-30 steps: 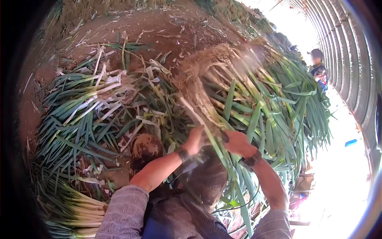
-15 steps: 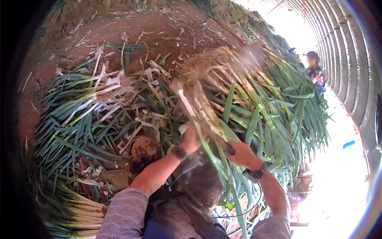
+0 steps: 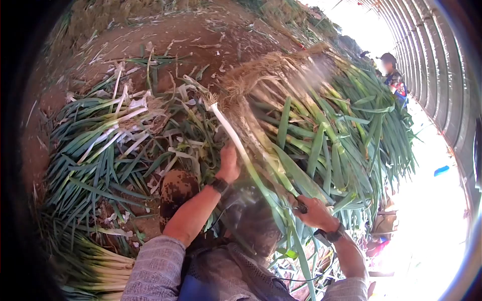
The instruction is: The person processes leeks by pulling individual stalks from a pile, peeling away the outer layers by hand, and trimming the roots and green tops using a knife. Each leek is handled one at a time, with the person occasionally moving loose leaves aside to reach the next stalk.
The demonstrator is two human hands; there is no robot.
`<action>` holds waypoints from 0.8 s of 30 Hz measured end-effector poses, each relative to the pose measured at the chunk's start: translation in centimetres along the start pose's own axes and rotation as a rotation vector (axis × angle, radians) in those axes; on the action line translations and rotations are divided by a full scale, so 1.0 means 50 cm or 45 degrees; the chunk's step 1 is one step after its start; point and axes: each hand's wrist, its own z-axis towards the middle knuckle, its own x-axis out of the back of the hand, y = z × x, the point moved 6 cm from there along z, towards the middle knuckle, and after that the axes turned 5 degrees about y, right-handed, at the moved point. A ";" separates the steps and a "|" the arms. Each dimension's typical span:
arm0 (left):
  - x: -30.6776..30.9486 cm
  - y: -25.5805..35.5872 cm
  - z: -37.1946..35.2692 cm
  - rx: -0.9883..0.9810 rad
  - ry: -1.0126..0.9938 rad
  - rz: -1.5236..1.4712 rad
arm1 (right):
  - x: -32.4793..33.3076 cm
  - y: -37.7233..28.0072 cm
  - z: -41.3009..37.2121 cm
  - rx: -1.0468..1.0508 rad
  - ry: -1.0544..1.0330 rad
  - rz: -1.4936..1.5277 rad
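A long green onion (image 3: 233, 136) with a clean white stalk slants between my hands, its roots up and its leaves toward my lap. My left hand (image 3: 229, 164) is just left of the stalk, apart from it, fingers drawn together; what they hold, if anything, is hidden. My right hand (image 3: 317, 214) is closed round a short black handle (image 3: 301, 205), beside the onion's green leaves. Under and behind it lies a big heap of unpeeled green onions (image 3: 321, 120), brown roots at the far end.
Cleaned green onions (image 3: 95, 135) lie in a pile on the left, and more white stalks (image 3: 108, 271) at lower left. Stripped leaves (image 3: 193, 125) cover the soil (image 3: 186, 37) between. A person (image 3: 395, 80) is at the far right by the ribbed tunnel wall (image 3: 442, 75).
My left hand has come off the white stalk and moved left, and the stalk now shows whiter and in full. My right hand has moved slightly down and right with the black handle.
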 end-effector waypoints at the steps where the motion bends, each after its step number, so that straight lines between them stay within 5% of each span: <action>1: 0.000 -0.001 0.009 0.003 -0.002 0.003 | -0.002 0.003 -0.001 -0.004 0.001 0.003; 3: 0.006 0.049 0.014 -0.379 0.180 0.087 | -0.003 -0.006 0.007 -0.004 0.029 -0.042; 10: -0.004 0.067 0.019 -0.211 -0.014 -0.075 | -0.006 -0.025 0.027 0.020 0.031 0.044; 15: -0.025 0.099 0.013 -0.434 0.029 0.239 | 0.031 -0.078 0.094 0.110 0.285 0.065; 18: -0.051 0.112 -0.020 -0.334 -0.090 0.230 | 0.060 -0.124 0.151 0.189 0.390 0.079; 24: -0.043 0.125 -0.018 -0.283 -0.125 0.242 | 0.088 -0.188 0.204 0.260 0.264 -0.092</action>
